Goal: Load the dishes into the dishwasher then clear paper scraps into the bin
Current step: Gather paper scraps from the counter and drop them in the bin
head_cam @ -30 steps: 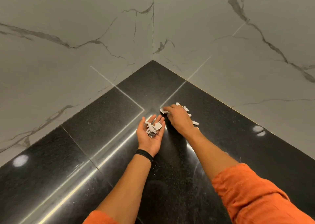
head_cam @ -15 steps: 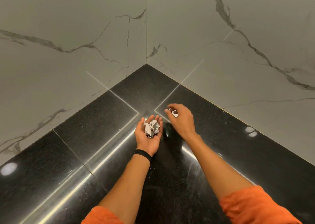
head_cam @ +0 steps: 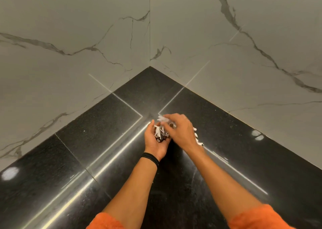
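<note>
My left hand (head_cam: pixel 154 146) is held palm up just above the black stone counter (head_cam: pixel 97 141), near its inner corner. A small heap of white and dark paper scraps (head_cam: pixel 159 134) lies in its cupped palm. My right hand (head_cam: pixel 182 132) hovers over the left fingers, blurred by motion. It pinches a few white paper scraps (head_cam: pixel 162 119) at its fingertips, right above the heap. Several more loose scraps (head_cam: pixel 197 139) lie on the counter, partly hidden behind my right wrist. No dishes, dishwasher or bin are in view.
Two grey marble walls (head_cam: pixel 87 37) meet in a corner behind the counter and close it off at the back. Bright light reflections streak the glossy counter. My orange sleeves (head_cam: pixel 257 218) show at the bottom edge.
My right hand has left the counter with scraps pinched in its fingers and come over my left palm. The left hand has stayed in place with its heap of scraps.
</note>
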Tool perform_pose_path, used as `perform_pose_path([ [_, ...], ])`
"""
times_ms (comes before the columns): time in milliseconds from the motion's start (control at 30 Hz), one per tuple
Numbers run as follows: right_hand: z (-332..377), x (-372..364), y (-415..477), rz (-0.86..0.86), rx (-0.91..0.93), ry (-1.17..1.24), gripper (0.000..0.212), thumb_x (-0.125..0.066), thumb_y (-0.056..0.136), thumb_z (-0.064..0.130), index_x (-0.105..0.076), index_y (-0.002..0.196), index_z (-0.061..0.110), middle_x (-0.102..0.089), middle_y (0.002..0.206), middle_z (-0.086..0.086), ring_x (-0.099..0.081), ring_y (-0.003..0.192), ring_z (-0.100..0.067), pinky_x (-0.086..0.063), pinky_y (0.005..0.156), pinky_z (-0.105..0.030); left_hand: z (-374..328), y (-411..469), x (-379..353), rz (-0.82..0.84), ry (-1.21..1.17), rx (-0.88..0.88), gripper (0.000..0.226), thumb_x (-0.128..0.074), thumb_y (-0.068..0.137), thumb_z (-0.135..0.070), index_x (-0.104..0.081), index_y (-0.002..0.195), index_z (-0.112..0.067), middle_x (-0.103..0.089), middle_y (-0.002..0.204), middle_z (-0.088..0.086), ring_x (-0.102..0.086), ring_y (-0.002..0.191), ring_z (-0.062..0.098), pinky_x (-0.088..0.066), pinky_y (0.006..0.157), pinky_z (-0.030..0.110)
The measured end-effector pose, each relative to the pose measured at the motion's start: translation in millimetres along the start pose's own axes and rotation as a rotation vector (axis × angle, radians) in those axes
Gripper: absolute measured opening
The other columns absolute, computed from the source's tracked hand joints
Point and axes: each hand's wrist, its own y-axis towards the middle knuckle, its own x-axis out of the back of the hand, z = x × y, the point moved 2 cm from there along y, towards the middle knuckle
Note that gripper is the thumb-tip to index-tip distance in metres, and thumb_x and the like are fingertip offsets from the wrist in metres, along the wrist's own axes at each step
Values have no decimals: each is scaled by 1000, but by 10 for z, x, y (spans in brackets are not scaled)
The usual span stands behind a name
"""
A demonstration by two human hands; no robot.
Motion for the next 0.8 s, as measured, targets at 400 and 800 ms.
perform_pose_path([
  [400,-696,178,213,178,-150,-224,35,-63,98,19,-66,133,20,-63,128,-5,-55,120,-28,-40,103,-36,18,30,-46,94,-109,15,30,-63,88,-25,-72,101,1,-69,112,20,-71,103,34,-54,97,41],
  [800,-119,139,-245,-59,92,154,23,-71,93,30,-74,116,30,-67,109,14,-60,102,-7,-49,89,-30,177,75,-35,59,-91,32,24,-55,96,-28,-68,101,-8,-70,98,10,-68,94,24,-49,100,37],
])
